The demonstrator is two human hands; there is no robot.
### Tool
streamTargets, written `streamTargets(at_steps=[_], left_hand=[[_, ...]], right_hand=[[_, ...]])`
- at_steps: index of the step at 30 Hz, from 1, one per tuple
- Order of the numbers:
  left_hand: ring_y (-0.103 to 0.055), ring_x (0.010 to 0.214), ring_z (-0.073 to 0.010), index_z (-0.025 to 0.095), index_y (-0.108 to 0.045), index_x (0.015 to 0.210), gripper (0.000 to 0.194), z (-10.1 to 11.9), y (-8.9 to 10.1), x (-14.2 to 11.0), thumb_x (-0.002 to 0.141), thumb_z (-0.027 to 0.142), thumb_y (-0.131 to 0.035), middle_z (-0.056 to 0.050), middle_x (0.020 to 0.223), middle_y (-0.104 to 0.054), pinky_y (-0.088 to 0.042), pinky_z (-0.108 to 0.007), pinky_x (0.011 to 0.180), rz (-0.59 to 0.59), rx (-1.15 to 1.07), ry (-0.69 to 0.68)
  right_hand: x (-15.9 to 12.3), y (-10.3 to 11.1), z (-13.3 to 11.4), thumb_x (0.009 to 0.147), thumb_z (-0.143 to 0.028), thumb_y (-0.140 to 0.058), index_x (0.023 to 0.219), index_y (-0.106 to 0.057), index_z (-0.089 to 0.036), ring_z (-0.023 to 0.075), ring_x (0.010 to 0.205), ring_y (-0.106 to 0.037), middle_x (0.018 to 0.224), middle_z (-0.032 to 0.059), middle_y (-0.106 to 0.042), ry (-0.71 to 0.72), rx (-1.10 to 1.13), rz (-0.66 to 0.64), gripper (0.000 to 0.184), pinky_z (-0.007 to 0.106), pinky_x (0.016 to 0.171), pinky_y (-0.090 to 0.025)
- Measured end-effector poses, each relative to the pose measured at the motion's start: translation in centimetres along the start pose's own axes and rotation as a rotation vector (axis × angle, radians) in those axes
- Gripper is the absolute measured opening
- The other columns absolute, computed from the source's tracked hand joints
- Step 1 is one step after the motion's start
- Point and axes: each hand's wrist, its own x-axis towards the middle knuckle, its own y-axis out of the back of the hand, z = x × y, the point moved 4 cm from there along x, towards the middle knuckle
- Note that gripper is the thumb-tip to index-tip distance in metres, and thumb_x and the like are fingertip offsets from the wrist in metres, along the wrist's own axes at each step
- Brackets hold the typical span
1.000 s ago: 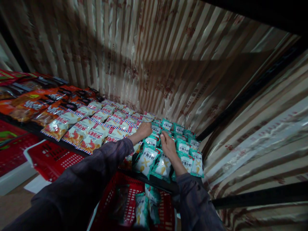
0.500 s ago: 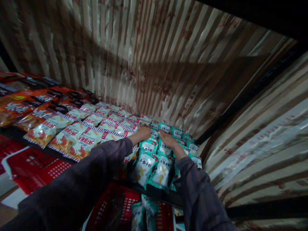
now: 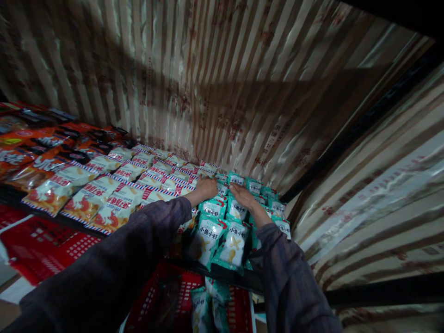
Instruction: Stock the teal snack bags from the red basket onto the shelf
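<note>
Teal snack bags point(image 3: 222, 236) lie in overlapping rows at the right end of a shelf. My left hand point(image 3: 206, 187) reaches to the back of the rows, fingers curled down onto the bags where the teal ones meet the white ones. My right hand point(image 3: 243, 196) lies flat on a teal bag near the back, fingers stretched forward and together. Both arms wear dark sleeves. What lies under my left fingers is hidden.
White and red striped snack bags point(image 3: 114, 194) fill the shelf's middle, orange bags point(image 3: 38, 152) the left. A red plastic basket point(image 3: 236, 305) below the shelf edge holds more teal bags; another red basket point(image 3: 38, 240) stands at the left. Striped fabric point(image 3: 222, 83) covers back and right.
Both hands have moved further back along the teal rows. The right hand, curled over a bag a second ago, now lies flat.
</note>
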Motion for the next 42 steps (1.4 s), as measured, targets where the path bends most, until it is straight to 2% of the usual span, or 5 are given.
streamTargets(at_steps=[7, 13, 24, 35, 42], left_hand=[[-0.049, 0.127, -0.0289, 0.014, -0.063, 0.118, 0.04, 0.8, 2.3, -2.5, 0.093, 0.027, -0.034, -0.015, 0.127, -0.062, -0.023, -0.049, 0.113, 0.126, -0.037, -0.069], [-0.037, 0.136, -0.0304, 0.023, -0.064, 0.116, 0.037, 3.0, 2.0, -5.0, 0.096, 0.031, -0.034, -0.009, 0.135, -0.058, -0.019, -0.056, 0.112, -0.073, -0.029, -0.29], [-0.034, 0.14, -0.0284, 0.023, -0.06, 0.12, 0.035, 5.5, 0.4, -5.4, 0.095, 0.031, -0.036, -0.008, 0.143, -0.052, -0.023, -0.054, 0.112, -0.303, -0.133, -0.335], [-0.028, 0.142, -0.0294, 0.02, -0.053, 0.131, 0.041, 5.4, 2.3, -6.9, 0.096, 0.028, -0.033, -0.012, 0.146, -0.047, -0.02, -0.053, 0.114, -0.207, -0.003, -0.303], [-0.013, 0.147, -0.0344, 0.011, -0.048, 0.137, 0.048, 5.8, 2.6, -13.7, 0.092, 0.028, -0.043, -0.018, 0.156, -0.028, -0.017, -0.055, 0.117, 0.111, -0.089, -0.312]], right_hand=[[-3.6, 2.5, 1.8, 0.097, -0.052, -0.026, 0.134, -0.054, -0.018, 0.0243, 0.133, -0.048, 0.14, 0.0098, -0.055, 0.0, -0.068, 0.194, 0.058, 0.042, 0.113, -0.036], [-4.6, 2.1, 2.1, 0.098, -0.056, -0.018, 0.117, -0.065, -0.022, 0.0269, 0.135, -0.046, 0.126, 0.0078, -0.066, 0.001, -0.16, 0.099, 0.061, 0.048, 0.115, -0.029], [-3.6, 1.0, 3.5, 0.092, -0.068, -0.021, 0.116, -0.068, -0.023, 0.0315, 0.138, -0.042, 0.127, 0.0098, -0.066, -0.136, -0.139, 0.089, 0.069, 0.055, 0.116, -0.022], [-5.9, 3.0, 1.5, 0.097, -0.053, -0.024, 0.121, -0.064, -0.017, 0.028, 0.135, -0.044, 0.131, 0.0134, -0.062, 0.014, -0.108, 0.231, 0.059, 0.049, 0.117, -0.024], [-10.1, 3.3, -1.3, 0.097, -0.042, -0.032, 0.133, -0.054, -0.012, 0.028, 0.145, -0.027, 0.147, 0.0149, -0.045, 0.097, -0.074, 0.409, 0.052, 0.051, 0.118, -0.025]])
